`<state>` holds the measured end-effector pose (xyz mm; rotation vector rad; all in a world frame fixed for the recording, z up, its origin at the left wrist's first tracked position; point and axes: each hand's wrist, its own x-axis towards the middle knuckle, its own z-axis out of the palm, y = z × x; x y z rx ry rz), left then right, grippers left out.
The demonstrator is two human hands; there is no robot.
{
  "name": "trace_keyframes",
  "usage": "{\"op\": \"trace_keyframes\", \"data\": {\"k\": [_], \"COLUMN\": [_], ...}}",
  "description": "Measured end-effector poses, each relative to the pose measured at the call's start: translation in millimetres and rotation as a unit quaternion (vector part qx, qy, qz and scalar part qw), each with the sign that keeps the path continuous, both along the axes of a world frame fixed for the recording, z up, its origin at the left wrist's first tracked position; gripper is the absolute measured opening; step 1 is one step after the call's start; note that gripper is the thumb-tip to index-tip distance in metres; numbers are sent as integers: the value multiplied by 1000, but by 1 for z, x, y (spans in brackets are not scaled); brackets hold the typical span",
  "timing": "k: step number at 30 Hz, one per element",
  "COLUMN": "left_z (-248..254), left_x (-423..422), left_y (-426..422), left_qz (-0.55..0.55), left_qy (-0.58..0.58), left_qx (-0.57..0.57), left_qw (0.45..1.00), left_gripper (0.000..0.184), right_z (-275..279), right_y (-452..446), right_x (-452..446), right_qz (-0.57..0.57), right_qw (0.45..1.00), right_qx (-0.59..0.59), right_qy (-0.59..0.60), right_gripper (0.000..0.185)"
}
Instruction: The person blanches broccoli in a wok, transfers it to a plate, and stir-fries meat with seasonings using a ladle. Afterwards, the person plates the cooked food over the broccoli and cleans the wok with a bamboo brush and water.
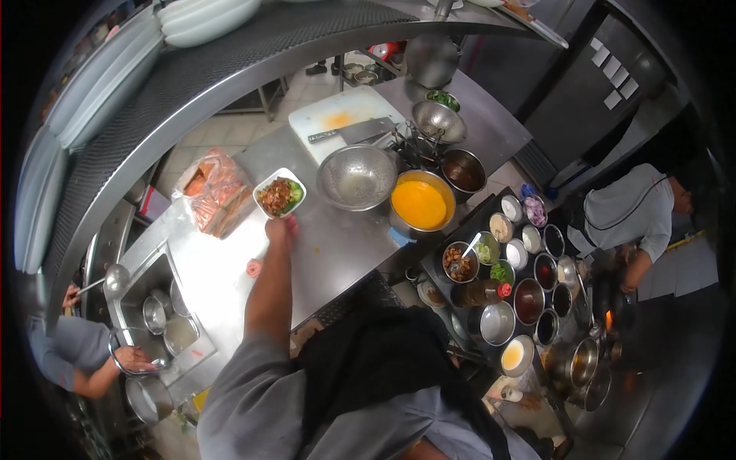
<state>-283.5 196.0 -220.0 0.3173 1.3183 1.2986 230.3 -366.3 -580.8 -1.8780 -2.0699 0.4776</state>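
My left hand (pixel 282 232) reaches forward over the steel counter and grips the near edge of a small white bowl (pixel 261 182). Inside the bowl lie browned chopped pieces (pixel 277 197) and green vegetable (pixel 295 195) on the right side. My fingers are partly hidden behind the hand and rim. To the left of the bowl sits bread in a clear plastic bag (pixel 215 192); to its right stands a large steel bowl (pixel 356 178). A small pinkish scrap (pixel 254 267) lies on the counter near my wrist. My right hand is out of view.
A pot of orange sauce (pixel 420 202), a dark-sauce pot (pixel 463 170) and a knife (pixel 349 132) on a cutting board (pixel 307 119) stand beyond. Ingredient containers (pixel 529 300) fill the right side. Co-workers are at the sink (pixel 175 284) and stove. A plate shelf (pixel 253 77) arches overhead.
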Motion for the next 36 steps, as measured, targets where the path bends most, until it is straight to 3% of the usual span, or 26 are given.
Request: {"op": "trace_keyframes", "data": {"k": [5,9,11,18,22,24,26,30,32,33,35,36], "left_z": [-3,28,54,106,171,235,287,410,457,469,490,489], "left_x": [1,2,11,-10,-44,-50,-56,-85,-106,-115,-131,-141], "left_y": [49,21,-16,-116,-137,-158,-172,-213,-208,-207,-207,-202], "left_qz": [-23,-212,-273,-228,-91,17,165,290,340,341,371,371], "left_qy": [-49,114,127,185,279,412,414,639,666,666,749,742], "left_qx": [17,34,51,47,183,269,428,524,552,553,459,469], "left_qw": [998,970,952,955,938,870,786,482,368,367,299,301], "left_gripper": [26,34,34,36,31,28,26,20,17,17,14,14], "right_z": [11,14,16,48,56,55,54,46,41,39,35,33], "right_y": [-16,-20,-12,25,56,66,76,85,82,79,73,68], "right_x": [-9,-12,-9,-2,4,13,14,16,16,17,20,20], "right_qz": [15,21,-3,-15,22,44,63,95,106,111,116,118], "right_qw": [994,989,987,979,975,973,970,967,966,966,967,967], "right_qx": [-78,-126,-149,-193,-209,-213,-215,-214,-211,-209,-202,-199], "right_qy": [-71,-78,-65,-62,-72,-79,-89,-101,-103,-103,-103,-103], "right_gripper": [23,23,23,24,24,24,25,25,25,25,25,25]}}
